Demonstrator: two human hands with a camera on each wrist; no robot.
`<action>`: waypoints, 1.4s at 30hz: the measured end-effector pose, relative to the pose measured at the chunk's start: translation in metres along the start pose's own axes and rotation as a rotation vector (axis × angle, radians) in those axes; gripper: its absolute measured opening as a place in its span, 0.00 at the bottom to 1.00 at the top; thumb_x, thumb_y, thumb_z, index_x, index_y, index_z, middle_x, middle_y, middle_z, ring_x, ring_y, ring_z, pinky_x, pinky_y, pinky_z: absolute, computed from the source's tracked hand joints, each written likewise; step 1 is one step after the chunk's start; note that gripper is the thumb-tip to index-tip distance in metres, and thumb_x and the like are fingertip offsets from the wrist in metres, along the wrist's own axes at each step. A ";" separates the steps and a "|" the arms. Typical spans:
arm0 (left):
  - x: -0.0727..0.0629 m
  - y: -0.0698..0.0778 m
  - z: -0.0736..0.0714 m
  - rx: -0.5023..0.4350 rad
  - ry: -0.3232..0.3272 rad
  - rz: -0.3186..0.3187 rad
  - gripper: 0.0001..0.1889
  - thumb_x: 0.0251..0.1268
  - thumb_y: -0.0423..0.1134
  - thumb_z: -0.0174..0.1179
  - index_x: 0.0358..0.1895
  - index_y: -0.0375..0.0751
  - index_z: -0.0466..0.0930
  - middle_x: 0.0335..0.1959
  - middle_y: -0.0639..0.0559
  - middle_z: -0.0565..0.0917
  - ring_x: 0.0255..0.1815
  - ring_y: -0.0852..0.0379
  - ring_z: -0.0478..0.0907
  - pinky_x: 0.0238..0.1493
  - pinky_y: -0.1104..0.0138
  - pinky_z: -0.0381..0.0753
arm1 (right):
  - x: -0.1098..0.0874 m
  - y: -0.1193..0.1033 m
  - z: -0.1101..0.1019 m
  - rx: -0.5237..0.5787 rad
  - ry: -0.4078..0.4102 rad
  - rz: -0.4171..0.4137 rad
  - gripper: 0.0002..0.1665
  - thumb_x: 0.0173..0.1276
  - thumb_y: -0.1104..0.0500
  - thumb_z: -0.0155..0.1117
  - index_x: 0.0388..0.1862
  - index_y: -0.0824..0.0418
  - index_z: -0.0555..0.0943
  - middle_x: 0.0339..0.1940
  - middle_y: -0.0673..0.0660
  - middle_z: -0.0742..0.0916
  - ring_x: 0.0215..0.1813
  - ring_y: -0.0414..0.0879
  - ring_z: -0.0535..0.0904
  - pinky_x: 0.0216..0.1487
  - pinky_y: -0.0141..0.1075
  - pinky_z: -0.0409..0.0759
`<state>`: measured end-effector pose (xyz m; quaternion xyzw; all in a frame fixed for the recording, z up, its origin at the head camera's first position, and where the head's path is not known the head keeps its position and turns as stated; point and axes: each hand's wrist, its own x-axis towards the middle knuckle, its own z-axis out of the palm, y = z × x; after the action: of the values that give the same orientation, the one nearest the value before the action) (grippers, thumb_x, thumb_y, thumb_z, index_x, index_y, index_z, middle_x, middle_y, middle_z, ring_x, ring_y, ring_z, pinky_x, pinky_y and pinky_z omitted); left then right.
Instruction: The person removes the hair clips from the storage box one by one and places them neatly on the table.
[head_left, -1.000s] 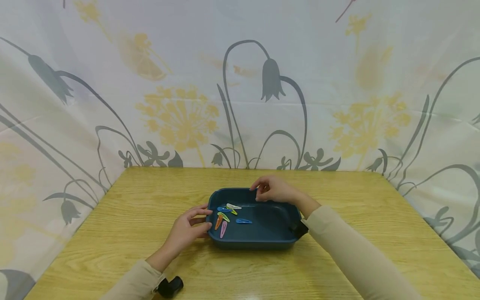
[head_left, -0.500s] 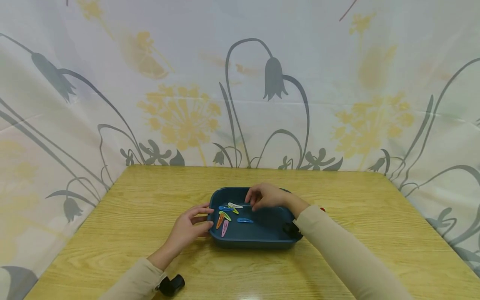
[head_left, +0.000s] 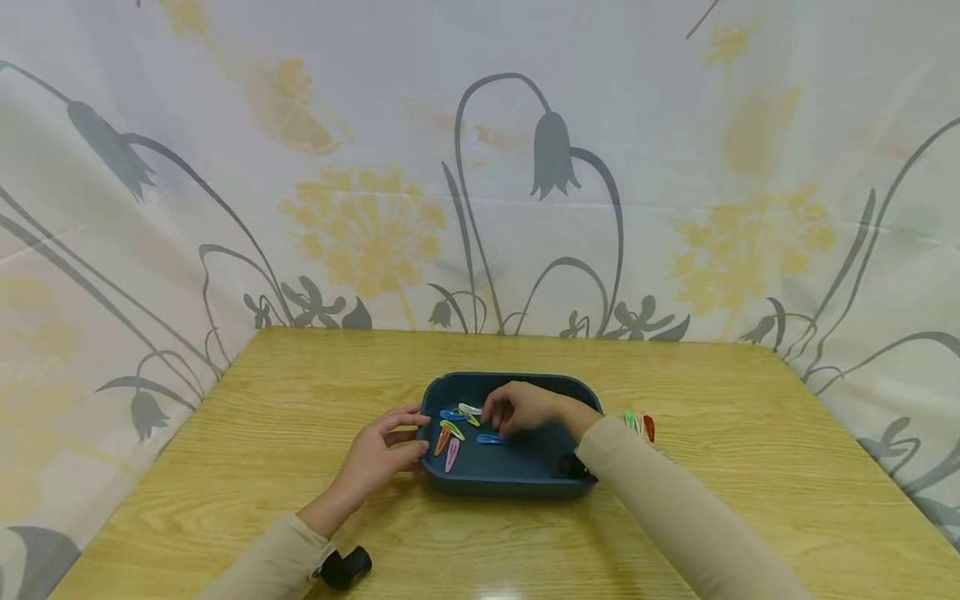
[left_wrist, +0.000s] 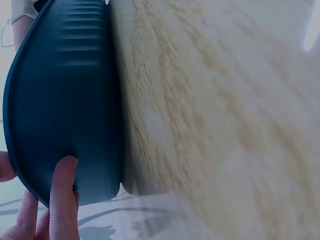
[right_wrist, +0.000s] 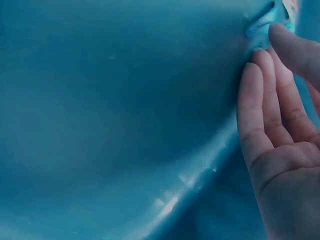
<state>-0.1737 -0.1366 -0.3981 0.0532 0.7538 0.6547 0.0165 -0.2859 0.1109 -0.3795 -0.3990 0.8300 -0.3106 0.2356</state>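
Several snap hair clips lie in a dark blue tray [head_left: 517, 489] on the table. At its left end are a pink clip [head_left: 452, 456], an orange clip [head_left: 442, 442], a pale green clip, a yellow-green one, a blue one and a white clip [head_left: 470, 409]. My left hand [head_left: 378, 450] holds the tray's left end, its fingers [left_wrist: 64, 200] on both sides of the rim. Inside the tray, my right hand [head_left: 528, 407] is bent down over a separate blue clip [head_left: 489, 439]. Its fingertips are right at that clip, with thumb and fingers apart in the right wrist view.
To the right of the tray, partly behind the right sleeve, lies a small bundle of green, pale and red bands [head_left: 639, 426]. The wooden table [head_left: 322, 375] ends at a flower-printed cloth [head_left: 360, 150]. Black wrist cameras [head_left: 345, 568] sit under both wrists.
My right hand has moved from the tray's far rim down and toward me to the separate blue clip. The coloured bands have come into view beside the sleeve. My left hand stays at the tray.
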 end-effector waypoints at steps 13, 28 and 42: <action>-0.001 0.001 0.000 -0.006 0.004 -0.002 0.16 0.55 0.25 0.62 0.49 0.28 0.78 0.64 0.45 0.69 0.52 0.42 0.75 0.35 0.57 0.83 | 0.000 -0.005 0.004 -0.062 -0.024 0.022 0.17 0.57 0.75 0.61 0.45 0.65 0.81 0.30 0.53 0.80 0.30 0.37 0.74 0.33 0.28 0.76; -0.001 0.001 -0.001 0.001 -0.011 0.002 0.17 0.55 0.26 0.62 0.50 0.27 0.77 0.64 0.44 0.68 0.53 0.41 0.75 0.35 0.58 0.83 | 0.001 -0.005 0.006 -0.097 -0.022 0.035 0.18 0.55 0.74 0.65 0.46 0.63 0.81 0.28 0.53 0.79 0.28 0.37 0.73 0.31 0.27 0.76; 0.001 -0.002 0.000 0.006 0.018 -0.005 0.16 0.55 0.25 0.62 0.48 0.29 0.79 0.63 0.45 0.69 0.52 0.43 0.76 0.34 0.58 0.84 | -0.009 -0.006 -0.003 -0.056 0.058 0.008 0.16 0.58 0.71 0.65 0.46 0.63 0.81 0.28 0.50 0.79 0.29 0.39 0.75 0.32 0.30 0.77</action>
<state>-0.1745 -0.1366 -0.3999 0.0454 0.7562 0.6527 0.0111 -0.2795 0.1159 -0.3715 -0.3932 0.8463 -0.2978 0.2015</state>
